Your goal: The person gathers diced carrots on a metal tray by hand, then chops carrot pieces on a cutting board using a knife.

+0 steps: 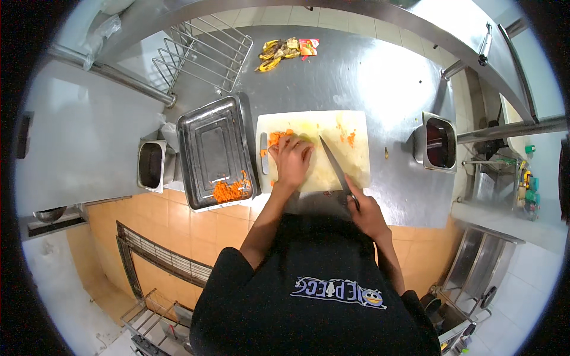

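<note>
A white cutting board [346,167] lies on the steel table in front of me. My right hand [369,217] is closed round the handle of a knife [336,165], its long blade slanting up and left across the board. On the board's left part rests my left hand [292,164], fingers curled and drawn together; whatever lies under them is hidden. Orange carrot pieces [275,137] show just beyond those fingers. Finer carrot bits [351,139] are scattered on the right of the board, beyond the blade.
Left of the board, a dark metal tray [209,151] holds a heap of chopped carrot [228,191] at its near end. Steel containers stand at far left [152,166] and right [439,142]. Banana peels [278,52] and a wire rack [205,53] are at the back.
</note>
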`<state>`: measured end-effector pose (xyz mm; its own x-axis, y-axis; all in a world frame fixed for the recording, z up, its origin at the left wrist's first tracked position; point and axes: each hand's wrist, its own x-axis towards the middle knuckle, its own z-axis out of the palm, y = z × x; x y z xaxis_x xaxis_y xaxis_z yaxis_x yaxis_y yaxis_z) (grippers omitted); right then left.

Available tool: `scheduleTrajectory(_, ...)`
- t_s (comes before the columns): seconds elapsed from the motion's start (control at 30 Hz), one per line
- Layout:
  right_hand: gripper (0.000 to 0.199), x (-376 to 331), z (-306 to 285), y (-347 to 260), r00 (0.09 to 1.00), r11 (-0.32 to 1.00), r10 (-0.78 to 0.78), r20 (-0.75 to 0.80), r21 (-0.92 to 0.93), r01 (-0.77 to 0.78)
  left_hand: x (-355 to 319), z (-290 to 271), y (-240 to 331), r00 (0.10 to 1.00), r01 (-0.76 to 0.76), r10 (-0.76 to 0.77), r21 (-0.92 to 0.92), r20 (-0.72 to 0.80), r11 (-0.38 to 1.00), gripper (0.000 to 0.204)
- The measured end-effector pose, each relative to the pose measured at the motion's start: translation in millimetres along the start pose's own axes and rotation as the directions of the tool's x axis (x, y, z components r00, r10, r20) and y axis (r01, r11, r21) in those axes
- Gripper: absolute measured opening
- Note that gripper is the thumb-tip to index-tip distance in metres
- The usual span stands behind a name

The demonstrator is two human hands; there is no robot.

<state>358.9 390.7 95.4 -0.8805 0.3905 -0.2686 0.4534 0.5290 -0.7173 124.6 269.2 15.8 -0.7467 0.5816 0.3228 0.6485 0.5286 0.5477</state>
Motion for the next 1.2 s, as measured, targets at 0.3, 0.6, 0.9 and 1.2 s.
scheduleTrajectory(0.3, 0.071, -4, 7, -4, 0.996, 0.964, 0.03, -0.088, -0.262, -0.053, 8, 6, 5, 0.998, -0.054, 0.052, 0.054, 0.045, 0.997, 0.023)
scheduleTrajectory(0.6, 0.064, -24, -17, 1, 0.971, 0.893, -0.144, -0.19, -0.447, 0.045, 13, -10, 15, 0.866, -0.387, 0.397, -0.095, 0.305, 0.917, 0.04)
scheduleTrajectory(0.9, 0.05, -53, -26, 6, 0.971, 0.935, -0.038, -0.235, -0.351, -0.048, 28, 1, -10, 0.926, -0.336, 0.329, 0.008, 0.188, 0.942, 0.022)
scheduleTrajectory(1.2, 0.063, -36, 0, 14, 0.978, 0.993, 0.109, -0.179, -0.017, -0.114, 56, 18, -4, 0.991, -0.124, 0.13, 0.138, -0.037, 0.983, 0.015)
